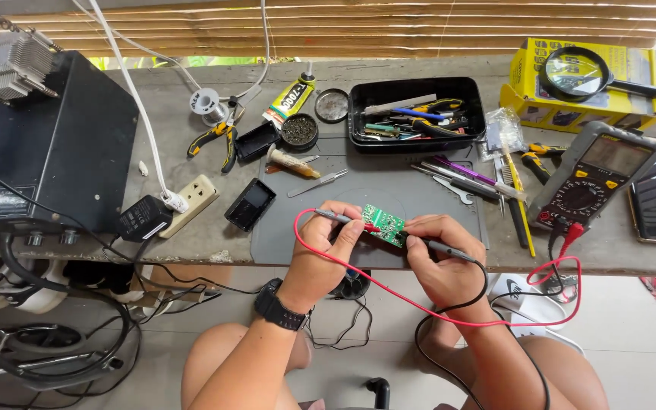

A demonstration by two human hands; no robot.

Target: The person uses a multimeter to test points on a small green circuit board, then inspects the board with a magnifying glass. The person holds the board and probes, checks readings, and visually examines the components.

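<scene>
The left hand (pixel 326 247) had its fingers pinched around the red probe (pixel 343 220), and the right hand (pixel 442 262) pinched the black probe (pixel 438 247). Both tips touched the green circuit board (pixel 383 225), held over the grey mat (pixel 373 190) at the tabletop's (pixel 176 144) near edge, with the multimeter (pixel 594 178) off to the right.

The circuit board (pixel 383 225), centre frame, has a glossy green face. The probes (pixel 335 218) have smooth plastic bodies with rubbery red and black leads. The mat (pixel 358 186) is matt grey; the bench (pixel 161 144) beneath is rough and concrete-like. The tray (pixel 416 86), upper centre, is glossy black plastic. The meter (pixel 595 181), right, has a matt grey case. The blinds (pixel 389 26), top, are wood slats.
</scene>
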